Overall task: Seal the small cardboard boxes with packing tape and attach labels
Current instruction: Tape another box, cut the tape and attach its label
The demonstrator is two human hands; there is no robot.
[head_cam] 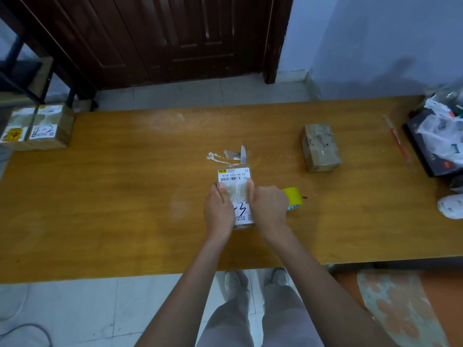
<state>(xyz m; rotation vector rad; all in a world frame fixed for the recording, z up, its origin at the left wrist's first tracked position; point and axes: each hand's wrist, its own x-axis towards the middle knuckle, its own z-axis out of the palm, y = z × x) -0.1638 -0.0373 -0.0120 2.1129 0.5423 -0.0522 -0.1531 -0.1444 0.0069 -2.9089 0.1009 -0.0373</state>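
Both hands, left hand (217, 209) and right hand (269, 205), grip the labelled box (235, 186) between curled fingers, tape roll (294, 199) just beyond the right knuckles

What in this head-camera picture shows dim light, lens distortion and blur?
Head view: dim bluish room light; soft glare on the orange-brown wooden table; its far edge bows from the wide lens; print on the small labelled cardboard box is barely legible; the yellow tape roll looks soft.

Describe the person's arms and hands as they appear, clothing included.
Both forearms are bare, with no sleeves in view. The left hand and right hand wear no gloves, rings or watch that can be seen. Below, grey trousers and light shoes show.
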